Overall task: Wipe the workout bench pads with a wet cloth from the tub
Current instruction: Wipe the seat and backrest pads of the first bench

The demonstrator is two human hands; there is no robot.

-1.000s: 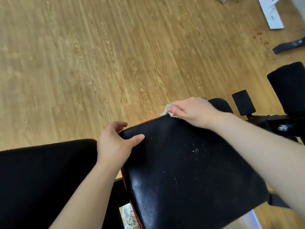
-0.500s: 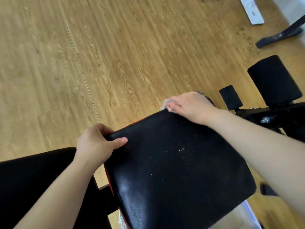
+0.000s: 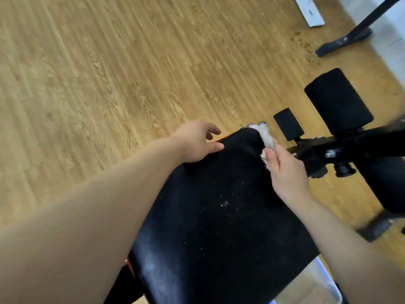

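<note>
Black bench pad (image 3: 219, 216), dusty w/ white specks. White cloth (image 3: 266, 137) at its far corner, pinched by right hand (image 3: 285, 172). The left hand (image 3: 192, 143) lies loose, thumb on far edge. Clear tub (image 3: 326, 284) below pad, contents hidden.

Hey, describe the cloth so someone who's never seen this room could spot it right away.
Find the big black bench pad filling the lower middle of the view. At its far right corner, the right hand grips the cloth draped over the edge. It is the only pale, fluffy thing there; the small foam roller beside it is black.
</note>
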